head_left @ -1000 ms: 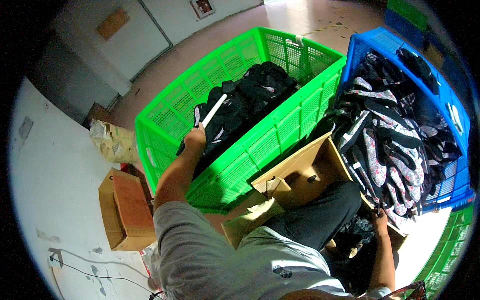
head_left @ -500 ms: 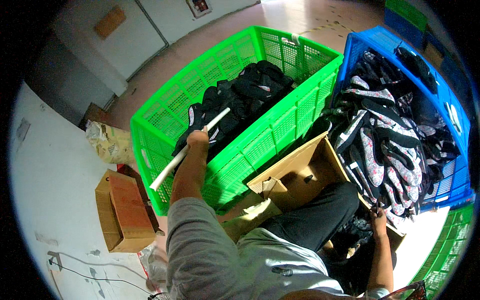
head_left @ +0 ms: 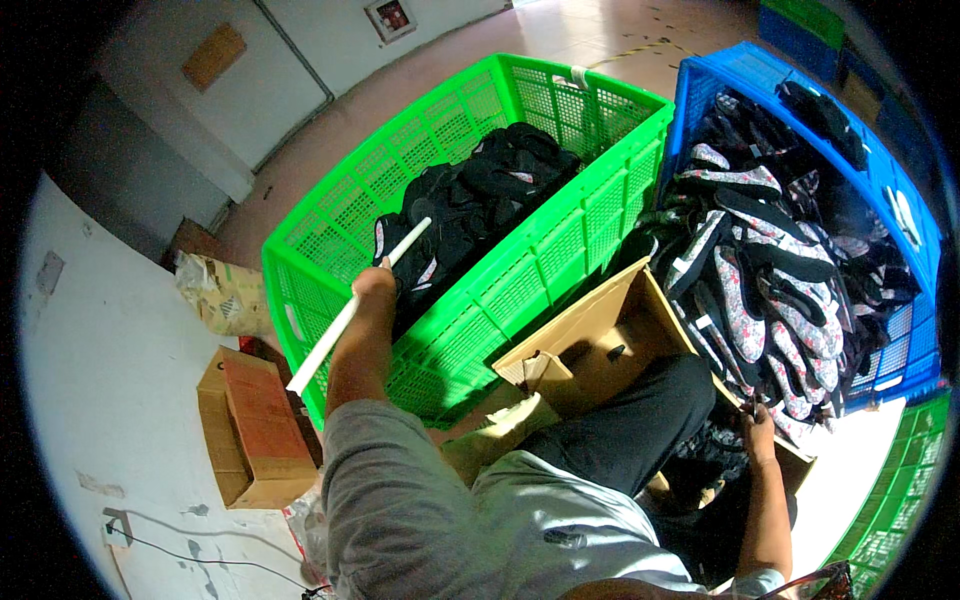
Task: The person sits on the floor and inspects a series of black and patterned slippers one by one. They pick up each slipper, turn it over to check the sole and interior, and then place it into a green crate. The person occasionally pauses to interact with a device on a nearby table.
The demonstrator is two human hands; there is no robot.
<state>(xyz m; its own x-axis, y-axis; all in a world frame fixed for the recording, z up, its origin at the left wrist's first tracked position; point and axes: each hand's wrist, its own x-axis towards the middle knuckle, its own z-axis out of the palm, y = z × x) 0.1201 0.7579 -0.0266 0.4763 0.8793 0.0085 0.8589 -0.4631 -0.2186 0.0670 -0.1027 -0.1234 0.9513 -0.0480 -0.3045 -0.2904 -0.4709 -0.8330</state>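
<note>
My left hand (head_left: 375, 281) is closed around a long white stick (head_left: 325, 347), held slantwise over the near left side of a green plastic basket (head_left: 530, 275). The stick's far end is at a heap of black cloth shoes (head_left: 465, 185) inside; whether it touches them I cannot tell. Low on the right, my right hand (head_left: 760, 432) is closed, its fingers pinched together beside a pile of flower-patterned shoes (head_left: 740, 300). Something small and dark shows at its fingertips, too small to name. The pile fills a blue plastic basket (head_left: 755, 65).
An opened cardboard box (head_left: 590, 335) stands against the green basket, by my knee. Another carton (head_left: 255, 425) and a wrapped bundle (head_left: 225, 290) lie near the white wall (head_left: 80, 400) at left. A second green basket (head_left: 895, 490) edges in at lower right.
My left hand has shifted a little to the left with the stick, whose far end also moved left. My right hand stays almost where it was. The whole view has turned slightly.
</note>
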